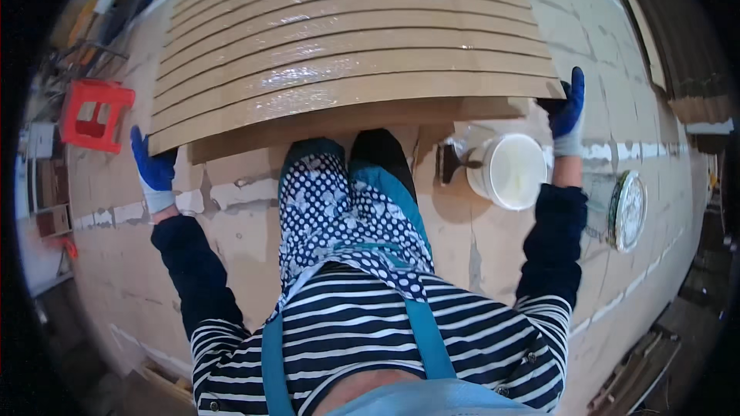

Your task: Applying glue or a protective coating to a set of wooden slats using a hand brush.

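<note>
Both ends gripped, glue side up

Big fanned cardboard stack [351,46] on the table [116,277], overlapped edges shiny. Left hand [154,173] and right hand [569,112], fingers clamped on the front sheet's corners. Best kept level, lifted evenly, clear of the white bucket [515,171] and brush [456,163].

The scene was evenly and fairly brightly lit. White glare streaked the wet strips along the stacked brown boards [347,46] near the top centre. Soft shadows fell beneath the boards and beside the white bucket [512,171]. Fisheye distortion bent straight edges, and the corners faded into black.
</note>
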A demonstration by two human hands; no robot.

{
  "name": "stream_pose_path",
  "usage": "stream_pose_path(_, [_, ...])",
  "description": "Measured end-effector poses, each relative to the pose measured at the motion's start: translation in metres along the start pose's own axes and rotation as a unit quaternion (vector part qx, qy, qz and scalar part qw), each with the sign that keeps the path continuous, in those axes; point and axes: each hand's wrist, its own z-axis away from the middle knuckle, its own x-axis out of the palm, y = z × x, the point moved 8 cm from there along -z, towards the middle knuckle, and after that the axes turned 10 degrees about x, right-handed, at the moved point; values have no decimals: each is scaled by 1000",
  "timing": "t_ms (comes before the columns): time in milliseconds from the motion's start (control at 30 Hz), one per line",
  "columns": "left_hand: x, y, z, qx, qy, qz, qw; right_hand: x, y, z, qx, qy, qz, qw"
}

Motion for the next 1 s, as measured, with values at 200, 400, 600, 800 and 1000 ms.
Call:
stream_pose_path(200, [-69,-75,-22,223,147,-216,939,-3,61,0,-140,340,60,928])
stream_pose_path(400, [-21,-59,-35,197,141,-534,810,9,40,-5,-83,418,289,857])
stream_pose_path(600, [-28,-60,-42,115,136,-662,728,11,42,-30,-12,398,512,761])
stream_pose_path(800, [-3,-53,-24,203,147,-613,749,4,35,-29,-20,406,512,757])
stream_pose_path(1000, [-22,-60,-37,157,127,-651,731,16,30,-22,-42,402,527,747])
